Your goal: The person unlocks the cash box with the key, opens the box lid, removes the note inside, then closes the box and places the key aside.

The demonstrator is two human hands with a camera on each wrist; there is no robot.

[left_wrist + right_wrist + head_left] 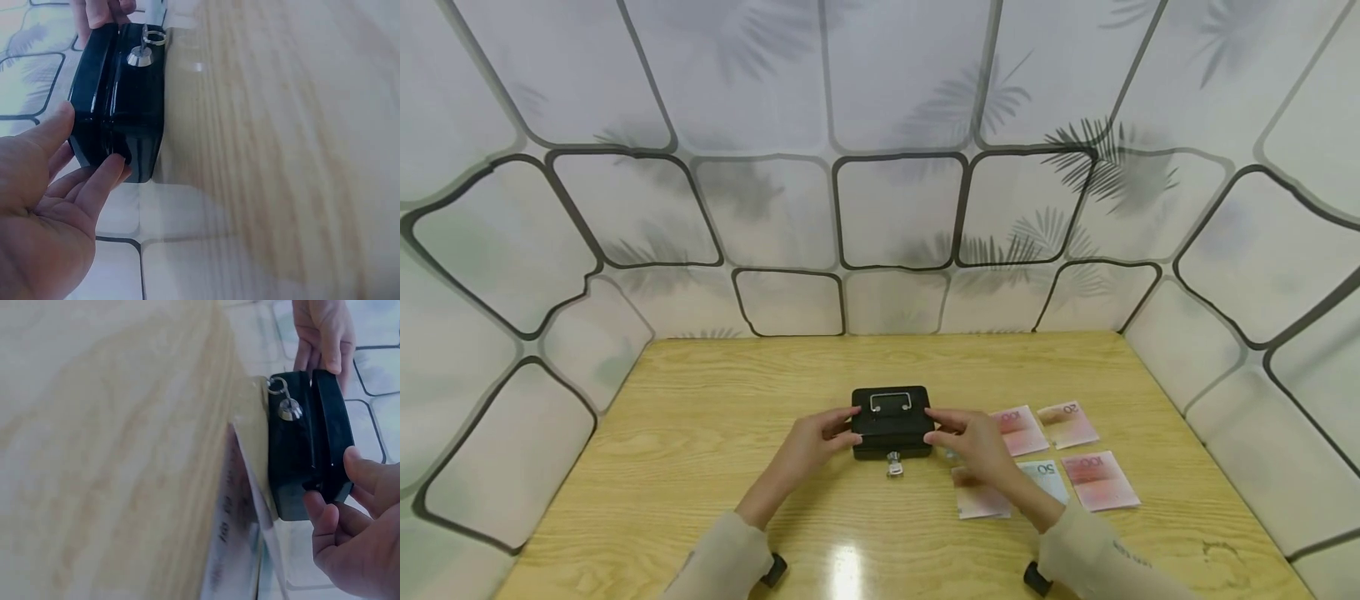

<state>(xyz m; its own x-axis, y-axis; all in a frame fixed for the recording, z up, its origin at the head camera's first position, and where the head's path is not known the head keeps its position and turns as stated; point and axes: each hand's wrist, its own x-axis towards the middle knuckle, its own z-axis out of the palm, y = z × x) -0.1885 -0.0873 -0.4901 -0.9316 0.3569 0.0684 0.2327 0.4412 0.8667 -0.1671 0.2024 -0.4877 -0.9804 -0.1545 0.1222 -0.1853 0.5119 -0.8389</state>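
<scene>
left hand and right hand each pinch an end of the black cash box at mid-table, key in its front lock. it looks rigid, glossy, likely slippery; gripping both ends seems safest. banknotes lie right.

The scene is being viewed from a head-worn camera looking forward and down across the wooden table, with the black cash box seen at mid-distance between both hands. The box is being framed at close range, rotated sideways, from the left wrist at its left end and from the right wrist at its right end. The box and its key are being shared by all three views.
</scene>
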